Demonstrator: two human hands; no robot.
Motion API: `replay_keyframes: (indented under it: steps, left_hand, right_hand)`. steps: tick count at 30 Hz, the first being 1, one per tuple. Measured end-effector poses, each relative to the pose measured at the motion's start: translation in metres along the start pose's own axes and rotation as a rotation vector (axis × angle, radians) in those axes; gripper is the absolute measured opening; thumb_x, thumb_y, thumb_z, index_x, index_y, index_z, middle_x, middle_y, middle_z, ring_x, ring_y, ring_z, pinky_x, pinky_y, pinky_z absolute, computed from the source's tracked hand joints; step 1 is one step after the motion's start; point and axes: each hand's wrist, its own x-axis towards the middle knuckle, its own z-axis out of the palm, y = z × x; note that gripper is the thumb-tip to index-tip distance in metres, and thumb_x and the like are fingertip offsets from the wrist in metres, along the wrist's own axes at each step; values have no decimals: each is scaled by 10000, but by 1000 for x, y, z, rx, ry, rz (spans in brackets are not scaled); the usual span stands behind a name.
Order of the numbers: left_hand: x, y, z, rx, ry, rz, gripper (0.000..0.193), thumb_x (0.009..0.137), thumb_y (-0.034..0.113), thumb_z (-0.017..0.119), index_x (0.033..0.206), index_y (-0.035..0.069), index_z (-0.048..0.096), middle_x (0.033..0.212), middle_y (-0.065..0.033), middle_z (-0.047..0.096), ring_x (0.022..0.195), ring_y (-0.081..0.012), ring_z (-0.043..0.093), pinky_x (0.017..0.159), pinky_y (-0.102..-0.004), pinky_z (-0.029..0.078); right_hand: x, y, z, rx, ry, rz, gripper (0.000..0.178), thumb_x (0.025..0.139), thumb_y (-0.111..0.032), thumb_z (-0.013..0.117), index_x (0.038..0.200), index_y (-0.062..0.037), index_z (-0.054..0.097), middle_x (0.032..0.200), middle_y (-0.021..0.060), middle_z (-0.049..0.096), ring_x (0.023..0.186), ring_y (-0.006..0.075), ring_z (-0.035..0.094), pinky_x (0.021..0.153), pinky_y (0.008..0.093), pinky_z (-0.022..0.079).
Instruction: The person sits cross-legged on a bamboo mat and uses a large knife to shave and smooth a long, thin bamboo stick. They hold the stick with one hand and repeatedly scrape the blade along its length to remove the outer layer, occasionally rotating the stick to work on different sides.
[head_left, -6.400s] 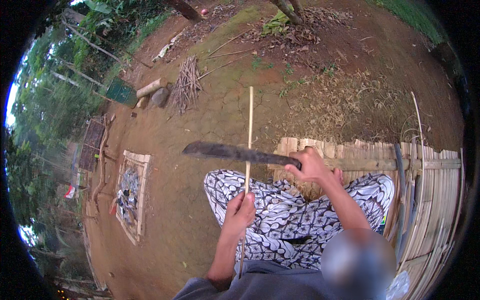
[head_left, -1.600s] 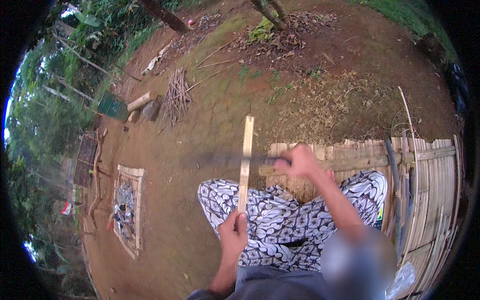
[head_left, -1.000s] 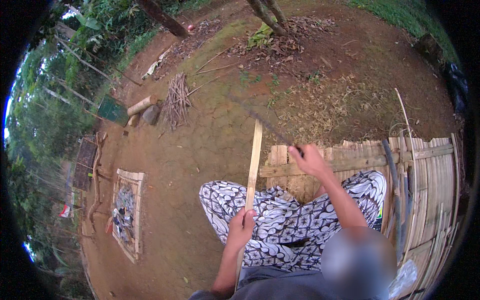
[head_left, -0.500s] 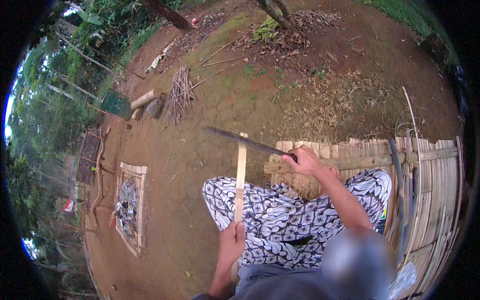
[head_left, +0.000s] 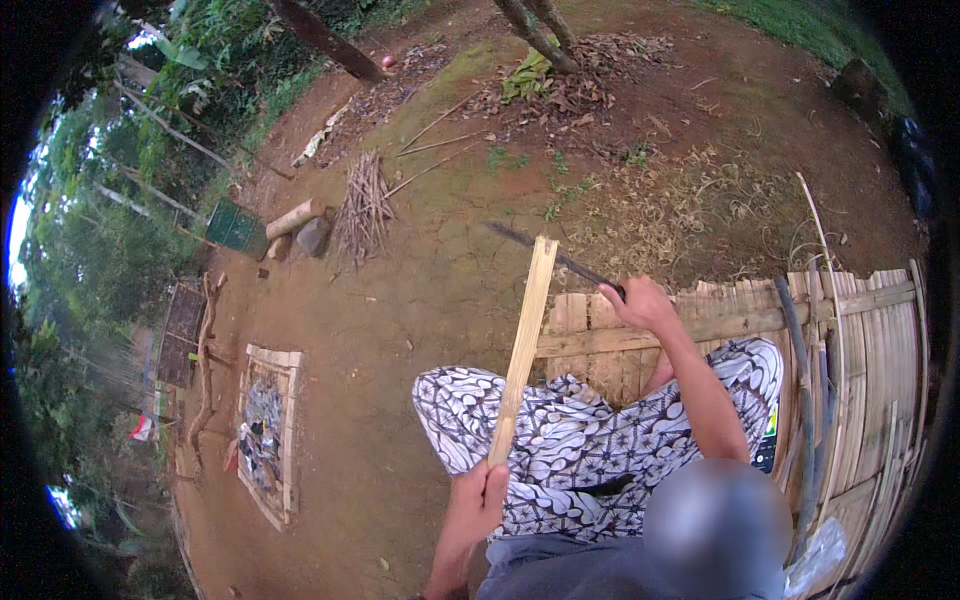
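My left hand (head_left: 478,503) is closed round the lower end of a pale bamboo strip (head_left: 522,360), which slants up and away over my patterned trousers (head_left: 560,430). A long dark-bladed machete (head_left: 588,272) is gripped by its handle in my right hand (head_left: 645,303). The blade points to the far left and passes behind the upper part of the strip, whose top end stands in front of it. Whether blade and strip touch, I cannot tell. The strip's broad, fibrous face is turned up.
A slatted bamboo platform (head_left: 870,370) lies under me and to the right, with loose poles (head_left: 795,370) on it. Curly shavings (head_left: 690,220) litter the soil ahead. A bundle of sticks (head_left: 362,210) and a framed pit of rubbish (head_left: 262,420) are to the left.
The bamboo strip's top has risen and swung right, and its broad face now shows. The machete has shifted right and now lies behind the strip instead of across its front.
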Motion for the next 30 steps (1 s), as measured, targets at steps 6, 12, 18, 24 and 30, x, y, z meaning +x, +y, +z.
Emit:
replay_keyframes:
  steps: [6, 12, 18, 24, 30]
  left_hand:
    - [34, -12, 4, -579, -69, -377, 234, 980, 239, 435, 788, 107, 429, 564, 58, 354, 417, -41, 315, 368, -210, 261]
    - [33, -26, 19, -555, -191, -345, 293, 991, 316, 390, 778, 115, 407, 552, 54, 303, 411, -45, 283, 355, -213, 228]
    - [36, -19, 21, -640, -163, -352, 324, 993, 318, 384, 744, 111, 367, 539, 51, 292, 399, -47, 267, 347, -219, 206]
    - [49, -20, 18, -914, -179, -413, 429, 977, 432, 363, 702, 105, 391, 541, 42, 324, 418, -53, 284, 377, -200, 228]
    - [64, -19, 26, -996, -300, -378, 466, 967, 494, 324, 724, 99, 374, 547, 39, 297, 425, -58, 247, 381, -213, 211]
  right_hand:
    - [-29, -38, -20, 215, 92, -76, 588, 894, -488, 464, 768, 57, 646, 626, 287, 570, 645, 435, 600, 633, 465, 480]
    - [-37, -37, -19, 291, 151, -221, 544, 900, -441, 489, 717, 56, 612, 593, 261, 554, 583, 398, 581, 581, 451, 454]
    - [-46, -56, 5, 602, 141, -290, 507, 930, -390, 442, 690, 47, 539, 515, 171, 489, 473, 284, 478, 512, 396, 393]
    - [-50, -56, 15, 788, 67, -304, 472, 918, -392, 451, 714, 22, 552, 513, 125, 472, 484, 205, 477, 501, 359, 386]
    - [-62, -63, 1, 428, 107, -623, 447, 832, -451, 563, 731, -16, 594, 543, 164, 540, 521, 321, 564, 527, 386, 441]
